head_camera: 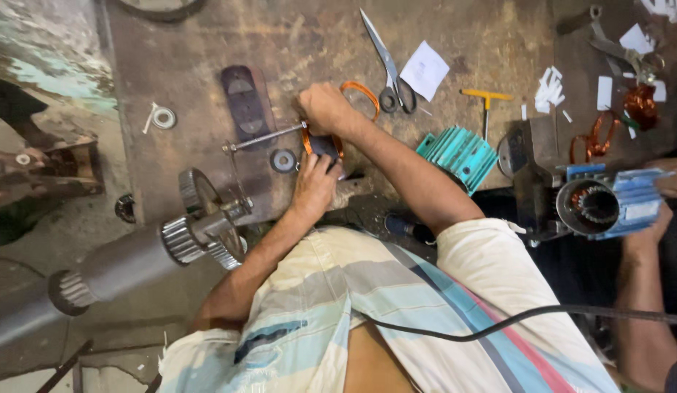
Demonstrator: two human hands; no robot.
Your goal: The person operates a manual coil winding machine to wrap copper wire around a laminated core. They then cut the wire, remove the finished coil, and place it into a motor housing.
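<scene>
Rust-stained tabletop (207, 44): the work is carried here, with the geared steel shaft (134, 255) lying across its near-left edge; room around the hands should be kept free.
Co-worker's motor: a blue stator housing (615, 204) is held by another person's hands at the far right, well apart from the work, and is best left undisturbed.
Teal finned housing (458, 153): it lies just beside the right forearm, so the elbow should be kept from knocking it.
Right hand (324, 109): it is closed in a fist over the far end of the orange wire coil (361, 91), where a thin metal rod (265, 137) meets it. The loop is best held firmly but not crushed.
Left hand (315, 182): its fingers are curled down and pressed together on the near end of the coil, over a dark block that is mostly hidden. Steady pressure would be judged to keep the turns flat and bunched.
Orange wire coil: it sits between the two hands at the tabletop's middle. Even tension should be kept, and the wire should not be scraped on the rod.
Scissors (389, 73): they lie just beyond the coil, beside a white paper slip (424, 69), and are within reach.
Washer (283, 160): it rests near the left hand, apart from the coil.
</scene>
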